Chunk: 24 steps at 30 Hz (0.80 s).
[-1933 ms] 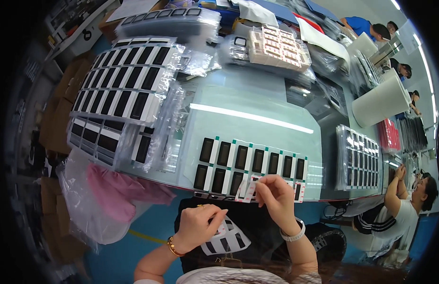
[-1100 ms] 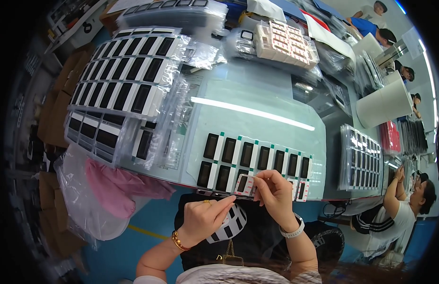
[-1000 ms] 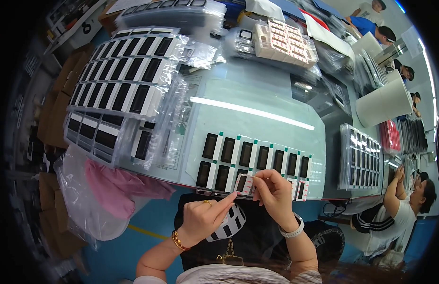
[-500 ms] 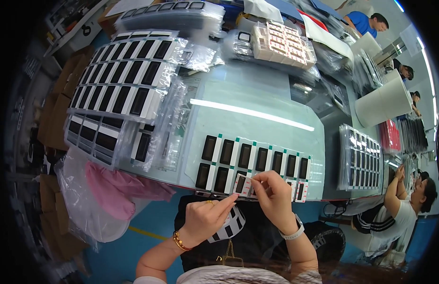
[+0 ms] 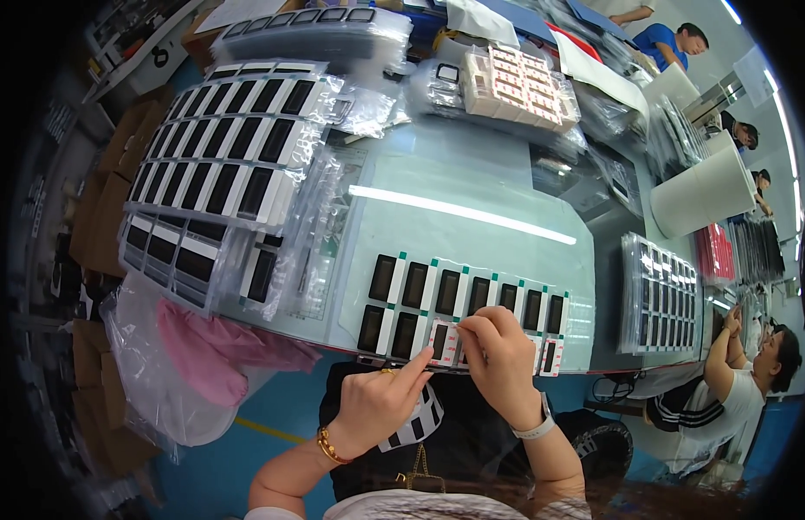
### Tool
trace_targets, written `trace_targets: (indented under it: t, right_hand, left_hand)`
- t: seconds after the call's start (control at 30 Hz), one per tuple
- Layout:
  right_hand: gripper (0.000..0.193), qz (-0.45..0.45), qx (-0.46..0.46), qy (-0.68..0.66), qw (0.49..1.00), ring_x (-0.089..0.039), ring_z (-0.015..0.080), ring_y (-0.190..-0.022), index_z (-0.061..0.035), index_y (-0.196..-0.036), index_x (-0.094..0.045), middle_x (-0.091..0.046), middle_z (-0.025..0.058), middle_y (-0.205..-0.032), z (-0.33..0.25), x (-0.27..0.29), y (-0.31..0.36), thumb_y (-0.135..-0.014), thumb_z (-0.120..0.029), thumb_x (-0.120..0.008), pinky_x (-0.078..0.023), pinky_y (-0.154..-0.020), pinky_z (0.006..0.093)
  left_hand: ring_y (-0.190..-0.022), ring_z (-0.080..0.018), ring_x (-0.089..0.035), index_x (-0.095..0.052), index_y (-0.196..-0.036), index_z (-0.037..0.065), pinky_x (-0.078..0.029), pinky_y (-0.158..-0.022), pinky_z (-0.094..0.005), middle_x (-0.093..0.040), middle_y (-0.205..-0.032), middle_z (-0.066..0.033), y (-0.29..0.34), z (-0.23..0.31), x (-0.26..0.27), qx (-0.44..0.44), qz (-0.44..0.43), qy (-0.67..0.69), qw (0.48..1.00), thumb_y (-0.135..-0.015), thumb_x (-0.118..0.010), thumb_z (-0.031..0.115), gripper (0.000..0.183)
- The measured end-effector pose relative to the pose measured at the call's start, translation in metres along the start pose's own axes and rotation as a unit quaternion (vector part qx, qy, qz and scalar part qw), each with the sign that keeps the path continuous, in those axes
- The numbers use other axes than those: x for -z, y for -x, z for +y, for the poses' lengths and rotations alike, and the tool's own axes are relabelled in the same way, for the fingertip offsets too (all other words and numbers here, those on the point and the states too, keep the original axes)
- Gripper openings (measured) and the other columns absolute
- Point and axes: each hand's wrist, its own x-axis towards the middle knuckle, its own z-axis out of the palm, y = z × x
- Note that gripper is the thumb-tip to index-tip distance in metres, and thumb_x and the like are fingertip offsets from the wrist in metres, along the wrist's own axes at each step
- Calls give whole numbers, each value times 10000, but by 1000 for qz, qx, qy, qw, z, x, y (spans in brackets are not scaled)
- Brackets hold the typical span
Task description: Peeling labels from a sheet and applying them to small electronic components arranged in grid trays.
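Observation:
A small white frame with red marks around a dark window [image 5: 441, 341] lies over the near row of dark rectangular panels at the table's front edge. My right hand [image 5: 499, 360] pinches its right side between thumb and fingers. At its lower left corner, my left hand [image 5: 381, 403] has the index fingertip on it, with the other fingers curled in. The near-row panels [image 5: 374, 328] and the far-row panels [image 5: 415, 284] have white strips and green tabs beside them. Another red-marked white frame [image 5: 550, 356] sits at the near row's right end. My right hand hides several panels between.
Trays of dark panels [image 5: 220, 143] are stacked at the left. At the back stands a block of red-marked white frames [image 5: 519, 85]. More panels in clear trays [image 5: 661, 295] and a white roll [image 5: 704, 184] are at the right. A co-worker [image 5: 723, 390] sits at far right.
My right hand has shifted slightly left and the fingers have closed more at the frame's edge. The frame has settled slightly lower; my left hand stays at its corner.

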Motion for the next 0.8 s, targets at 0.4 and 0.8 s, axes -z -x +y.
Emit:
trace_targets:
  t: [0.4,0.8]
  right_hand:
    - [407,-86,90,105,987,-612,258,-1152,-78,-1249,-700,-663,45,-1371,-9,14,33,-859,-181,-751,-408,-927,405]
    - [170,-259,-57,-329,906,-651,297,-894,-22,-1131,-688,-681,110,-972,-28,21,41,-992,-86,-614,-515,-791,383]
  left_hand:
    - [-419,-164,-550,-710,-1277,84,-403,-420,-317,-566,-539,2,5,1,-3,-1,12,-5,1000,-922,-743,193,373]
    - [-435,-111,-469,-659,-1292,5,-346,-447,-268,-479,-534,1,12,17,22,-13,38,270,962,-862,-825,133,478]
